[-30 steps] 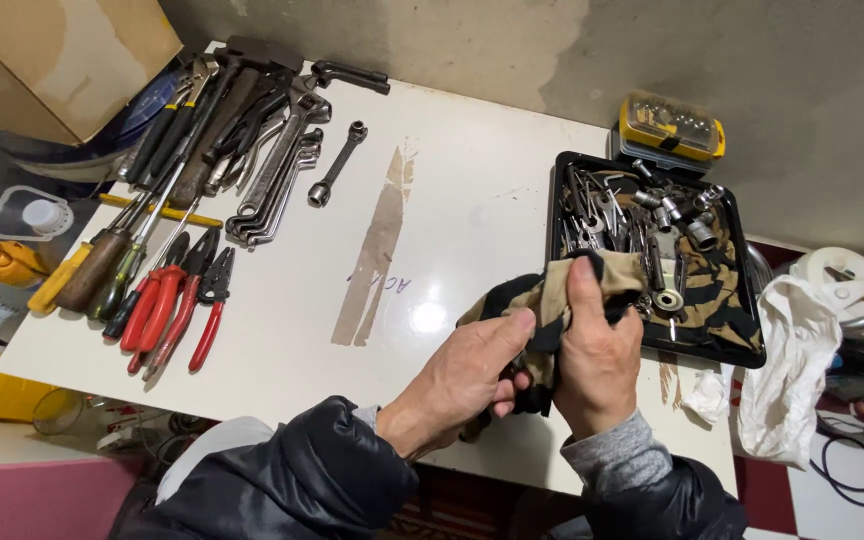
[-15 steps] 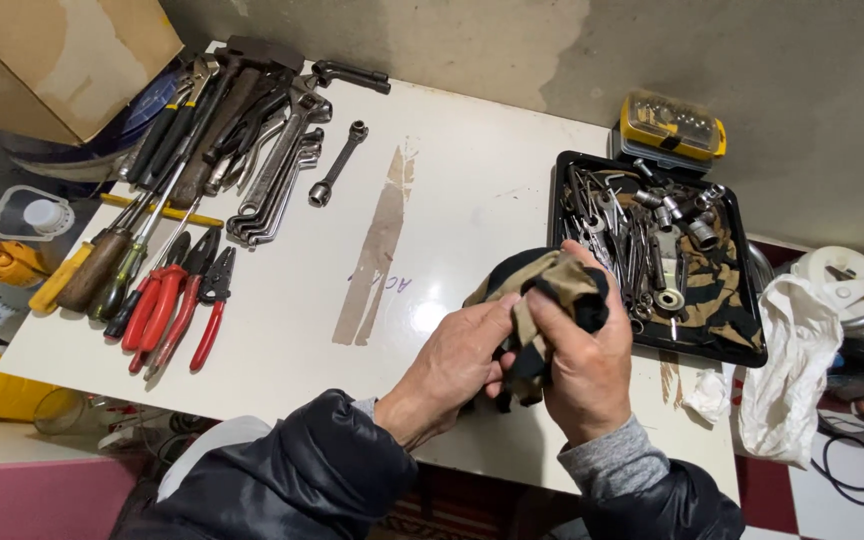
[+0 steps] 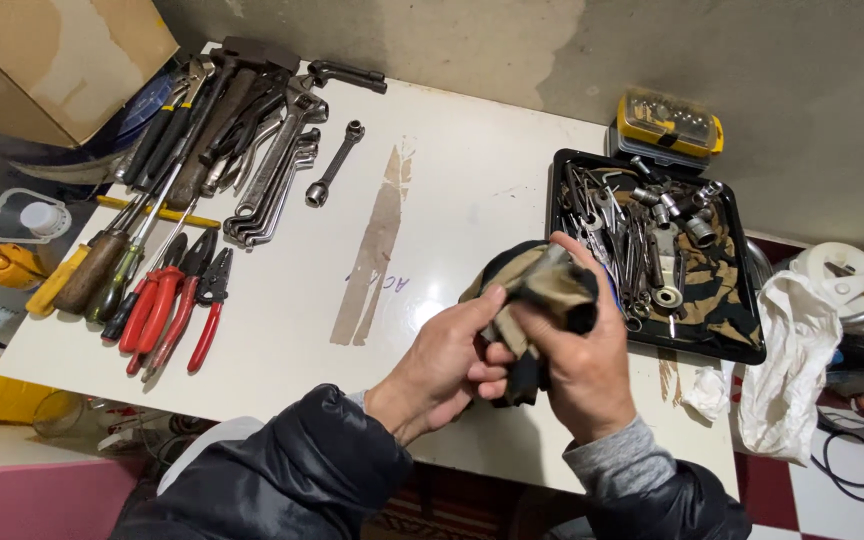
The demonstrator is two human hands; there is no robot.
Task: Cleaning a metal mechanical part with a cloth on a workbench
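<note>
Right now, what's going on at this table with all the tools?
A person in a dark puffy jacket holds a bunched camouflage cloth in both hands, left hand and right hand, above the white table. A black tray of sockets and small metal parts sits to the right. Red-handled pliers, screwdrivers and wrenches lie in rows on the left.

We're in a home workshop: white table with wrenches and pliers upper left, black tray of sockets right, bare concrete wall
</note>
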